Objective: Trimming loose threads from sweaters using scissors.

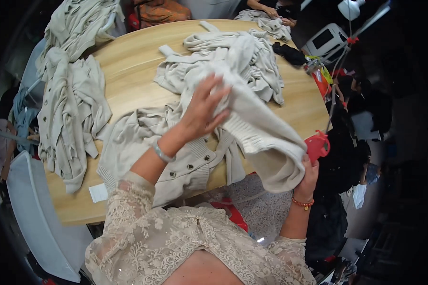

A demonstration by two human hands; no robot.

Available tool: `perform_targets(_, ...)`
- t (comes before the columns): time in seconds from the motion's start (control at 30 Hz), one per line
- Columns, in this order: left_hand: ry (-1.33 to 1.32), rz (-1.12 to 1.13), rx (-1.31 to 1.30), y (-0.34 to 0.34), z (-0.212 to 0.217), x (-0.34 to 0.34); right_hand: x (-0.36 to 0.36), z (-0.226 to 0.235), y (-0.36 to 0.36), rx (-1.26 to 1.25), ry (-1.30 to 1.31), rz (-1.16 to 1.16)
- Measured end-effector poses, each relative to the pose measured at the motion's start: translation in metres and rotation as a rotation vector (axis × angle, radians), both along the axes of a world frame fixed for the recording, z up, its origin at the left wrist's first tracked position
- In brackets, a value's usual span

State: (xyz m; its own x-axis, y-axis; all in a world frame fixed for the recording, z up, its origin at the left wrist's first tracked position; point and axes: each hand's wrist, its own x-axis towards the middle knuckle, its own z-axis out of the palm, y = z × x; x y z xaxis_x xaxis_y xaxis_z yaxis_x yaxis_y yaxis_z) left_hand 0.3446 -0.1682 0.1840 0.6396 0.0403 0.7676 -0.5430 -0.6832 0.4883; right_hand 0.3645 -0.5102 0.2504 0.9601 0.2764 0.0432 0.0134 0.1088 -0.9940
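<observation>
A cream knitted cardigan (259, 126) stretches from the table toward my right side, its ribbed lower part hanging past the table edge and gaping open. Over it, my left hand (205, 110) has its fingers spread, a little blurred; whether it touches the knit I cannot tell. At the hanging end, my right hand (306, 179) is closed by the cardigan's edge. A red hand-held tool (317, 145) juts up from its fingers, joined to a cord from above; the grip is partly hidden. Another cream cardigan (185, 168) with dark buttons lies under my left forearm.
More cream cardigans (66, 114) lie at the left of the wooden table (133, 54). A small white paper (98, 193) rests near the front edge. Across the table, a person's hands (276, 15) handle a cream garment. A grey-white padded surface (43, 218) stands at left.
</observation>
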Motion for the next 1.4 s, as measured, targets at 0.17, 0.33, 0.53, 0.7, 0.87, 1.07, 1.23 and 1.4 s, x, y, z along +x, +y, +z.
perform_targets(0.17,0.499,-0.157,0.174,-0.048,-0.138,-0.051,-0.025,-0.018,-0.006,0.005,0.245,-0.009)
perform_targets(0.33,0.768,-0.095,0.276,-0.099,-0.158,-0.047,-0.031,-0.036,-0.014,-0.002,0.309,0.026)
perform_targets(0.53,0.614,0.164,0.179,-0.092,-0.16,-0.021,-0.018,-0.032,-0.03,0.035,0.361,0.202)
perform_targets(0.7,0.914,0.388,-0.163,0.025,-0.116,0.031,-0.015,-0.033,-0.003,-0.031,0.221,0.083)
perform_targets(0.87,0.377,0.38,-0.476,0.152,0.034,0.082,0.013,-0.029,0.051,-0.182,0.113,0.32)
perform_targets(1.07,-0.403,0.211,-0.279,0.184,0.214,-0.024,0.011,0.043,0.117,-0.012,-0.081,0.499)
perform_targets(1.23,-0.22,0.494,0.296,0.188,0.138,-0.178,0.001,0.031,0.113,-0.179,-0.123,0.72)
perform_targets(1.4,0.503,0.67,-0.223,0.155,-0.038,-0.331,-0.027,-0.042,0.134,-0.494,-0.059,1.106)
